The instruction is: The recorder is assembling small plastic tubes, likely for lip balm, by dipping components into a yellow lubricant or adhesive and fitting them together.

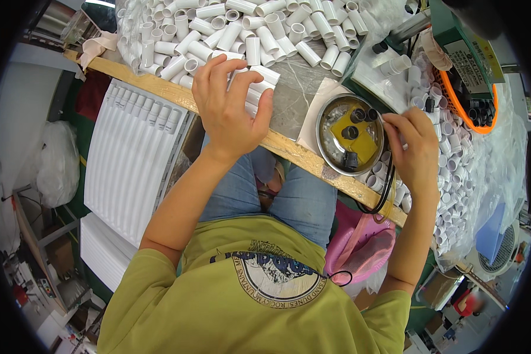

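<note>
My left hand (230, 112) is over the near edge of a pile of white plastic tubes (268, 40), its fingers curved and spread apart. A few tubes lie just behind and between the fingers; none is plainly gripped. My right hand (418, 150) is at the right rim of a round metal bowl (320, 138), thumb and forefinger pinched together. Whatever is between those fingertips is too small to make out. In the bowl lie a wet yellow sponge (366, 146) and several short black ring-shaped fittings (350, 133), one of them close to my right fingertips.
A wooden strip (295, 148) edges the bench. Small white fittings (451, 177) heap on the right, beside an orange basket (488, 121) and a dark green box (463, 50). Black cable (386, 192) hangs near the bowl. Long white tubes (124, 153) stand in rows at left.
</note>
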A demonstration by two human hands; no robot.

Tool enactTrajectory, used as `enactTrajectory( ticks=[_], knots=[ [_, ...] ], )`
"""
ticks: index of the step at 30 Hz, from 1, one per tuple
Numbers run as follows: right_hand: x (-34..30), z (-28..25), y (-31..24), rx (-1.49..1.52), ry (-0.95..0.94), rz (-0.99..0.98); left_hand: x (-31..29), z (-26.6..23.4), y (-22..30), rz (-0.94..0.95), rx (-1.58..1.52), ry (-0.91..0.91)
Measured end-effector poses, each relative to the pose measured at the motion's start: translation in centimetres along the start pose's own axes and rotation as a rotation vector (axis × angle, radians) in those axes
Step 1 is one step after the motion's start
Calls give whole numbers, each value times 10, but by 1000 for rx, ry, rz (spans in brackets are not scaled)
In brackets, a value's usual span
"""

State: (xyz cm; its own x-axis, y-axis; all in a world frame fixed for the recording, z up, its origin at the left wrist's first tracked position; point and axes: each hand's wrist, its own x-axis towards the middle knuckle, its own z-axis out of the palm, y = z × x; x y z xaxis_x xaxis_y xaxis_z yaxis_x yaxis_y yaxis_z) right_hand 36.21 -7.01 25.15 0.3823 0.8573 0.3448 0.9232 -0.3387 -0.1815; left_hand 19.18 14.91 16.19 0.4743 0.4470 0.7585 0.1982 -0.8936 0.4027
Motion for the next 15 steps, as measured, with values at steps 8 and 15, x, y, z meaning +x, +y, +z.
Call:
enactTrajectory(
  ticks=[8, 15],
  knots=[
    [-37, -2, -28, 107, -170, -93, 1, -1, -1, 10, 4, -8],
    [-37, 9, -29, 40, -130, -118, 0, 0, -1, 10, -5, -8]
  ],
)
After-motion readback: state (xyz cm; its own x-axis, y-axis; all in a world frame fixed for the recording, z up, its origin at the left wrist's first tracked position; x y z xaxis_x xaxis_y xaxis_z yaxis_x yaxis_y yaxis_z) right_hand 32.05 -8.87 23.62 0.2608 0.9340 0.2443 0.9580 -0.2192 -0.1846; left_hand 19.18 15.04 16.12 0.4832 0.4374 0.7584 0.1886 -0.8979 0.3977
